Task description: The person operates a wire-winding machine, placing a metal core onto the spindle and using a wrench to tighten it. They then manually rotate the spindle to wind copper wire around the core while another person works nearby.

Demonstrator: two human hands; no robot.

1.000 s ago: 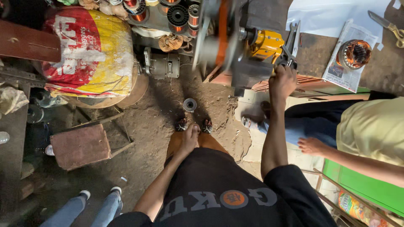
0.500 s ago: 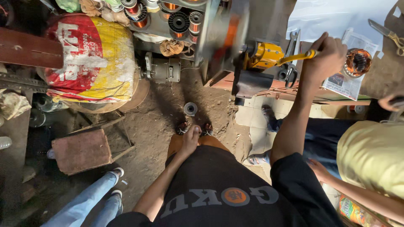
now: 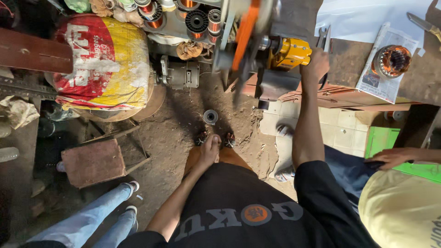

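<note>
My right hand [image 3: 315, 63] reaches up to a winding machine on the bench edge and is closed around its dark crank handle [image 3: 324, 40], just right of the machine's yellow body [image 3: 289, 53]. An orange wheel [image 3: 243, 34] on the machine looks blurred. My left hand [image 3: 209, 149] lies flat on my thigh, fingers loosely together, holding nothing. Below it is my black shirt with printed lettering.
A small wire spool [image 3: 210, 116] lies on the dirt floor. A red and yellow sack [image 3: 103, 59] and a small motor [image 3: 179, 73] are at left, and a motor stator [image 3: 391, 60] rests on newspaper at right. Another person's jeans-clad legs [image 3: 96, 216] and a yellow-shirted person's hand [image 3: 390, 158] are close by.
My right hand has swung round with the crank: low beside the machine, then out to the right, now up by the yellow body. My left hand stayed on my thigh.
</note>
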